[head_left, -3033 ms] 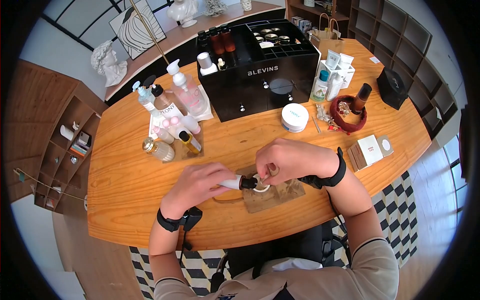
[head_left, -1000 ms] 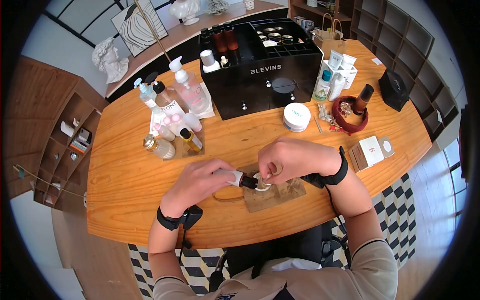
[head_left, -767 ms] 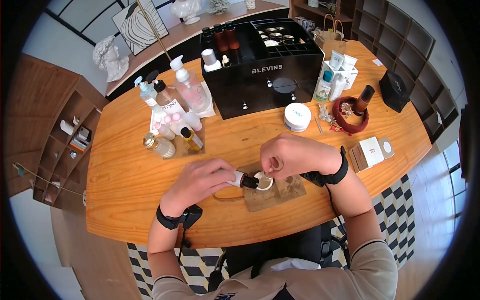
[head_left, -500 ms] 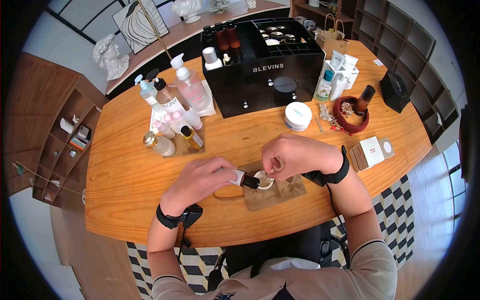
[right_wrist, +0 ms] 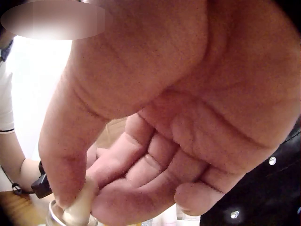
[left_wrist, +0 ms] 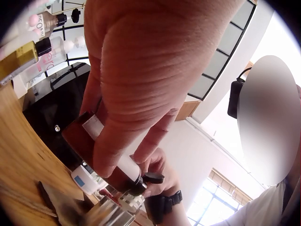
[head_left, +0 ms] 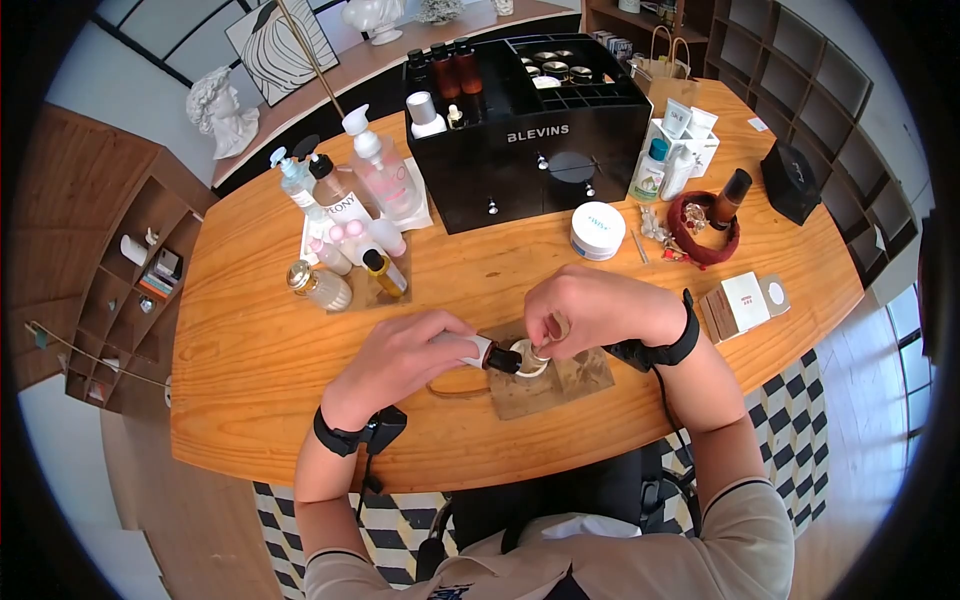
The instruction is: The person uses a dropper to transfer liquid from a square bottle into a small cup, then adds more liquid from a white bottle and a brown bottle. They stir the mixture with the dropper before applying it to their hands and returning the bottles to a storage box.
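Note:
My left hand (head_left: 405,355) grips a brown bottle (left_wrist: 77,136) with a white label, tipped on its side. Its black top (head_left: 503,359) points right, over the near-left rim of a small clear glass jar (head_left: 533,368). In the left wrist view a black flip lid (left_wrist: 154,178) stands out from the bottle's neck. My right hand (head_left: 595,315) pinches a small cream-coloured, soft-looking piece (right_wrist: 80,207) between thumb and index finger, down at the jar's mouth. The other right fingers are curled and touch nothing. The jar stands on a brown sheet (head_left: 550,390).
Ahead stands a black organizer (head_left: 530,170) with drawers. Pump bottles (head_left: 385,180) and small bottles (head_left: 350,245) fill the left. On the right are a white tub (head_left: 598,231), a dark red ring-shaped band (head_left: 705,250), a small carton (head_left: 742,303) and a black pouch (head_left: 790,180).
The right hand has shifted slightly right, showing more of the jar. The bottle's black top has moved a little right, over the jar's rim. Both grips are kept.

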`<state>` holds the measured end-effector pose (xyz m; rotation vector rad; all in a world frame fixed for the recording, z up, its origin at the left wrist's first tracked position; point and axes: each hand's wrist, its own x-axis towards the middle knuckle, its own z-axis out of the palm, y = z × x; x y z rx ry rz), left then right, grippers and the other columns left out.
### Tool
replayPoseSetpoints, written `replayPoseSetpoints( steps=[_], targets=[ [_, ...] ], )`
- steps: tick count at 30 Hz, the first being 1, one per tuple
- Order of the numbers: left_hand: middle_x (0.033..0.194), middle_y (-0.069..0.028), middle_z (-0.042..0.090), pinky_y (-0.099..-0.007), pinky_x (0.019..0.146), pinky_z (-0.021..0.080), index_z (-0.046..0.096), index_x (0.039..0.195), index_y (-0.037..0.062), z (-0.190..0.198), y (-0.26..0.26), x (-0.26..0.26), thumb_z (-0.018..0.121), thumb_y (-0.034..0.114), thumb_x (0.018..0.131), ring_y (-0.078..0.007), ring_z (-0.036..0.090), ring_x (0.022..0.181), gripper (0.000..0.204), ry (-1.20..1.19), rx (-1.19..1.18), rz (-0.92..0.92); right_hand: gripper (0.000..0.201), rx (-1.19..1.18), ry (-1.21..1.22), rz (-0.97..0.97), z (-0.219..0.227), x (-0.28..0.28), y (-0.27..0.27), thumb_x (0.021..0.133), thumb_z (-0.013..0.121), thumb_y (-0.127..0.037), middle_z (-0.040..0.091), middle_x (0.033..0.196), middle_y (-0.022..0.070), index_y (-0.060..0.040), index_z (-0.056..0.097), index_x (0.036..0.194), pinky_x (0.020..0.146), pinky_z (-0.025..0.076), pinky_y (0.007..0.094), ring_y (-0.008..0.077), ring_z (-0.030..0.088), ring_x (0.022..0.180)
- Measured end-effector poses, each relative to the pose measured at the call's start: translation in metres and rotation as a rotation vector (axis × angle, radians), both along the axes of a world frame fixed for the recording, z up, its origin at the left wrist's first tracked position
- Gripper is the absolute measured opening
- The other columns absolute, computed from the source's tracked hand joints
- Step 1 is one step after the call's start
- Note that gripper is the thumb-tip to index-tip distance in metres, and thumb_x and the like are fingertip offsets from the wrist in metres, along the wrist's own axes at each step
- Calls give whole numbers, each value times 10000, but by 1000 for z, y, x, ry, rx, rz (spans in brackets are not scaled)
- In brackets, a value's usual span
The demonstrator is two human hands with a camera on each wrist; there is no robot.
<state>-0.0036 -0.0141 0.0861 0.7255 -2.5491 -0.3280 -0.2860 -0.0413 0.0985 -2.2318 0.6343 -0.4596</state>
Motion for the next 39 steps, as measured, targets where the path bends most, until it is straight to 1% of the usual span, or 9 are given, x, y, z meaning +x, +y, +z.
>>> replayPoseSetpoints(
  steps=[5,8,11,14,16,20,22,32,39],
  targets=[
    [1000,-24,675,-339,678,545,744,984,150,-1,-1,-4,781,159,812,-228,674,810,177,17,-16,16,110,4,-46,-25,3,1,1,716,750,-52,677,707,124,3,680,780,607,508,353,271,676,676],
    [990,-26,671,-339,682,544,743,987,152,-1,-1,-1,783,159,808,-229,672,813,183,23,5,5,102,-8,20,32,-1,0,0,714,740,-42,679,715,123,-2,681,787,614,512,350,274,680,688],
    [988,-25,667,-339,682,543,742,992,154,0,0,-4,783,159,807,-227,671,816,189,28,2,1,107,-30,28,-58,1,0,1,709,739,-36,676,714,121,-6,680,793,619,515,349,274,683,700],
    [961,-18,653,-353,662,526,719,1025,159,-2,-1,-4,783,109,779,-239,658,813,259,48,-7,5,122,5,-16,1,1,1,1,696,737,-17,670,718,118,-7,683,804,618,516,351,274,681,698],
    [987,-26,668,-337,679,542,741,988,152,-1,-1,-1,782,156,805,-226,670,818,187,8,-1,-11,143,-9,19,69,2,-1,0,680,730,5,670,742,120,0,685,816,625,518,350,269,681,708],
    [979,-26,671,-341,682,543,740,984,150,-1,0,-5,782,154,806,-228,670,819,184,11,-20,-6,154,-6,-18,-3,2,0,2,675,724,16,670,766,123,7,686,824,630,518,348,265,678,710],
    [977,-23,675,-338,680,544,739,983,142,-2,0,-6,782,154,806,-228,672,820,183,19,-6,39,158,10,5,76,4,1,2,674,715,22,668,774,118,8,687,829,629,510,347,258,666,708],
    [985,-18,679,-334,672,548,737,983,127,-4,-2,-4,790,172,797,-225,677,811,198,-7,-2,25,162,25,-3,83,0,0,2,680,703,17,655,740,106,-1,698,841,601,489,345,250,645,678],
    [983,-13,679,-332,658,538,742,1018,155,-6,-3,-4,786,181,805,-225,668,788,219,-7,-14,3,161,5,-20,55,1,-1,1,682,696,12,660,744,108,5,701,843,598,499,340,248,658,682]
  ],
)
